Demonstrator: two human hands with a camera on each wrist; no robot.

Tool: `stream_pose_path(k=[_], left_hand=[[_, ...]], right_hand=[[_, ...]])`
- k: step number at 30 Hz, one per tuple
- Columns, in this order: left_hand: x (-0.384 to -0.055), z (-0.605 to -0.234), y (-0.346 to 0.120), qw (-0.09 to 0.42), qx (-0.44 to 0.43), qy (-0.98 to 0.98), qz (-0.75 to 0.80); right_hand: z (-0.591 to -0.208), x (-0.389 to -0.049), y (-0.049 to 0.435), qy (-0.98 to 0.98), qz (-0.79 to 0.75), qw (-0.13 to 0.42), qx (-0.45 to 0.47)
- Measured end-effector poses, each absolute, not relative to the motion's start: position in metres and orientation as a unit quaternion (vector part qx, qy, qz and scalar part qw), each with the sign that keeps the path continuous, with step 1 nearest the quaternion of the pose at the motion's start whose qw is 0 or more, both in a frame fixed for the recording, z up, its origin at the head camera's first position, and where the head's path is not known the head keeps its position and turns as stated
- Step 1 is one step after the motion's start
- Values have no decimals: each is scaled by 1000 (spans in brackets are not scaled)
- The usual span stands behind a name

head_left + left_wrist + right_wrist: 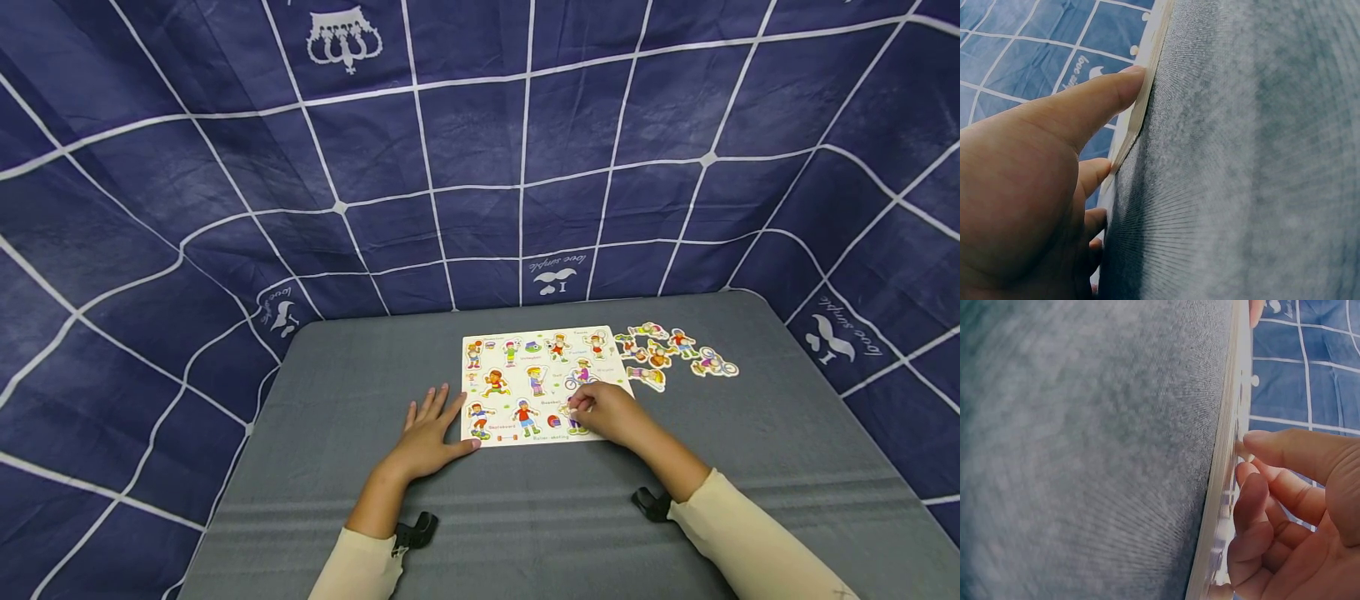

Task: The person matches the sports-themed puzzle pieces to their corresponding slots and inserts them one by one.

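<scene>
A pale wooden puzzle board (502, 406) with printed sports figures lies flat on the grey table. My left hand (423, 442) rests at its left side with fingers spread; in the left wrist view the thumb (1119, 87) touches the board's edge (1139, 115). At the lower right corner my right hand (611, 412) pinches a small pale knob (1245, 452) between thumb and forefinger, the other fingers curled. Below it shows a puzzle piece (576, 422) of a figure in purple, partly hidden by the hand. Whether that piece sits fully in its slot I cannot tell.
Several loose figure pieces lie in a cluster right of the board, among them a cyclist piece (712, 362) and a figure in a blue cap (682, 342). Some touch or overlap the board's right edge. A blue gridded cloth (480, 217) hangs around the table (360, 375).
</scene>
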State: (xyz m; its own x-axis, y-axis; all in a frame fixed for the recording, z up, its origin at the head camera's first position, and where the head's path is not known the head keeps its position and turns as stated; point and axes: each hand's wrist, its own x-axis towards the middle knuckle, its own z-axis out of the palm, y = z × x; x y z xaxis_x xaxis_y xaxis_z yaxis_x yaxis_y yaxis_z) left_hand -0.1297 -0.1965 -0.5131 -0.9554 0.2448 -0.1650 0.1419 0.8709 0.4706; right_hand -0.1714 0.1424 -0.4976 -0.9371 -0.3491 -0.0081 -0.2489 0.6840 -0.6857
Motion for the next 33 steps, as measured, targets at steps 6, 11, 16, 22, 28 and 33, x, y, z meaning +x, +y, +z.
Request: stream_pose_path(k=[6, 11, 16, 22, 28, 33], left_hand=[[-130, -512, -196, 112, 101, 960, 235], [-130, -513, -196, 110, 100, 960, 236], [-130, -514, -196, 108, 99, 960, 239], [-130, -514, -196, 107, 99, 960, 239], [-130, -513, -196, 110, 101, 959, 241], [-129, -513, -195, 110, 100, 959, 242]], right_hand=[[-498, -172, 142, 920, -352, 68, -161], [-497, -171, 142, 919, -352, 63, -169], [-497, -170, 143, 917, -355, 57, -173], [-500, -169, 144, 907, -376, 20, -188], [-501, -172, 148, 896, -412, 33, -161], [-502, -174, 151, 885, -435, 38, -164]])
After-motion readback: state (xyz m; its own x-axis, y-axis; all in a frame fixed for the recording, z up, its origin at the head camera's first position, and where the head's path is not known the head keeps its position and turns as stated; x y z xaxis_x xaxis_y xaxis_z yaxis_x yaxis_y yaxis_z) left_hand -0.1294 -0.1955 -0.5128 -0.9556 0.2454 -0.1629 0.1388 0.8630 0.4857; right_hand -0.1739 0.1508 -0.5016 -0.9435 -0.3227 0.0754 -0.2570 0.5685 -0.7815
